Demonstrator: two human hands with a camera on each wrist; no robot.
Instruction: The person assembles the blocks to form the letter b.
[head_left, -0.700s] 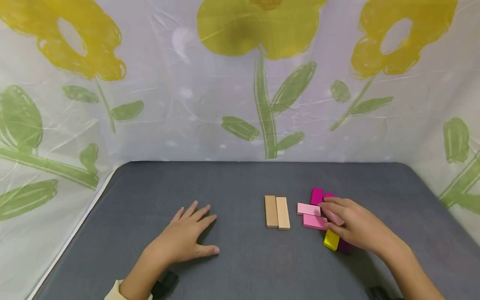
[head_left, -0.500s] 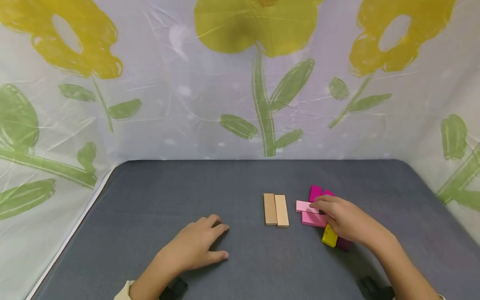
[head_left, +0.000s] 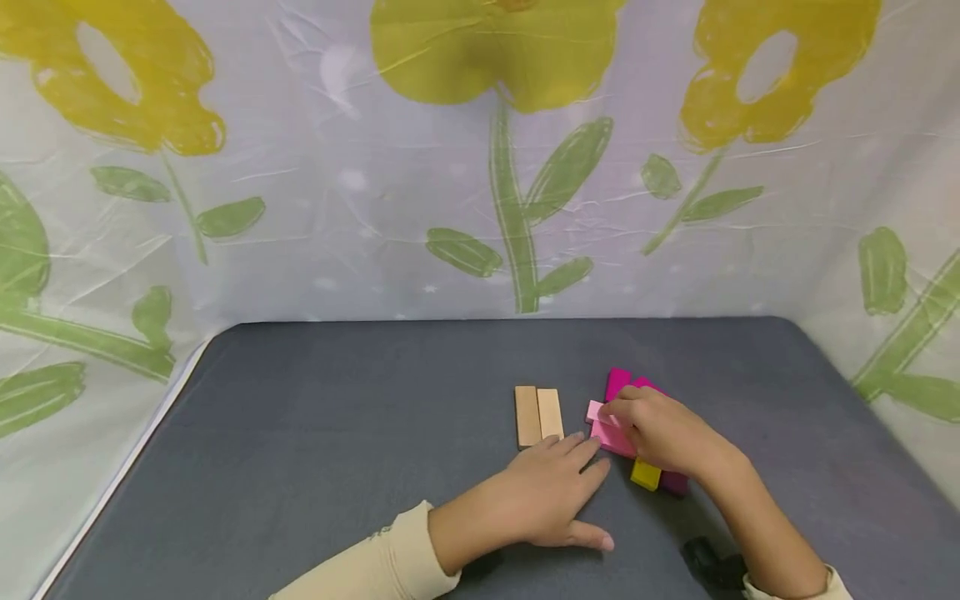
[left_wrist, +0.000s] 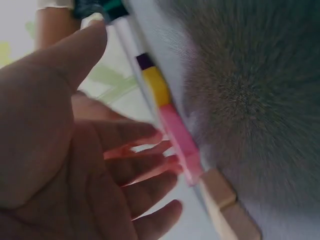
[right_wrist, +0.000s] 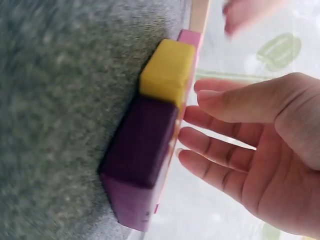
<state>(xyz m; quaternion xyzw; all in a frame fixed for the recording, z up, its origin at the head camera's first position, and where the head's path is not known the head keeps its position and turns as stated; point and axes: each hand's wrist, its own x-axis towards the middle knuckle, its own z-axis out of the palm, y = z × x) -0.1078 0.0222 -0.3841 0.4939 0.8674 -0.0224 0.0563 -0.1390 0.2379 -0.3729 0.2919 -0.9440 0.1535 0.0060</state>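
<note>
In the head view my left hand (head_left: 542, 497) is spread low over the table, its fingers in front of two wooden blocks (head_left: 527, 417) and near the pink block (head_left: 612, 437). My right hand (head_left: 667, 427) hovers over the coloured cluster, fingertips at the light pink block (head_left: 593, 412), hiding part of it; whether they touch it I cannot tell. A yellow block (head_left: 646, 474) and a dark purple block (head_left: 673, 483) lie below that palm. The right wrist view shows the right fingers (right_wrist: 215, 142) loosely bent, holding nothing visible.
Two magenta blocks (head_left: 618, 382) lie behind the right hand, one partly covered. The dark grey table (head_left: 337, 375) reaches back to a cloth (head_left: 300, 275) printed with yellow flowers. Another hand shows at the top of the right wrist view.
My left hand has moved far right, from the table's left part to beside the blocks. My right hand has shifted slightly left, and the pink block now lies more slanted.
</note>
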